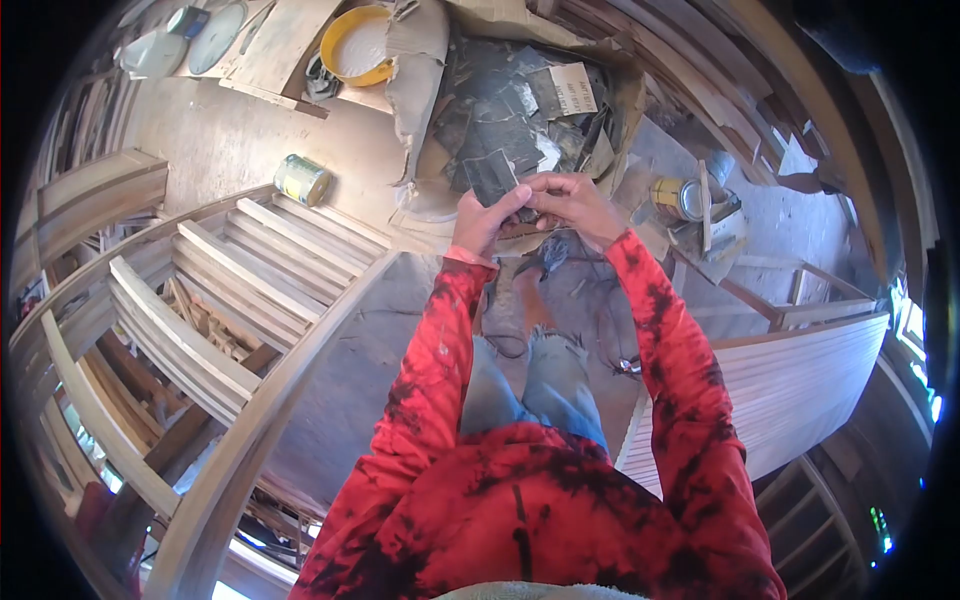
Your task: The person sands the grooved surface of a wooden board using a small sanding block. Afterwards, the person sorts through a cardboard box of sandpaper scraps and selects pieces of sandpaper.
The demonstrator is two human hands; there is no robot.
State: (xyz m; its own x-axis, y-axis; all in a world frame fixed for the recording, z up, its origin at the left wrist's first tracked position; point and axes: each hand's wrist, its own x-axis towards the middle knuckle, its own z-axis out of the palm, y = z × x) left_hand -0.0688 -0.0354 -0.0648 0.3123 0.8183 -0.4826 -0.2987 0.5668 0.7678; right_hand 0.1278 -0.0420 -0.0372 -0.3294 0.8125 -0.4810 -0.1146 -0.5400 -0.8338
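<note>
Both hands meet over the near edge of a cardboard box [420, 100]. Between my left hand [482, 222] and my right hand [580, 207] is a dark piece of sandpaper [489, 175]. The left thumb presses on its face, and the right fingers pinch close to its right edge; the fingertips overlap, so part of the sheet is hidden. In the box behind lies a heap of dark sandpaper scraps [500, 125], one of them with a tan printed back [573, 90].
A slatted wooden frame [240, 300] stands at left, with a paint can [302, 180] beyond it. Another can [678, 198] sits right of the box. A yellow basin [358, 48] rests at the back. A pale slatted panel [790, 385] leans at right.
</note>
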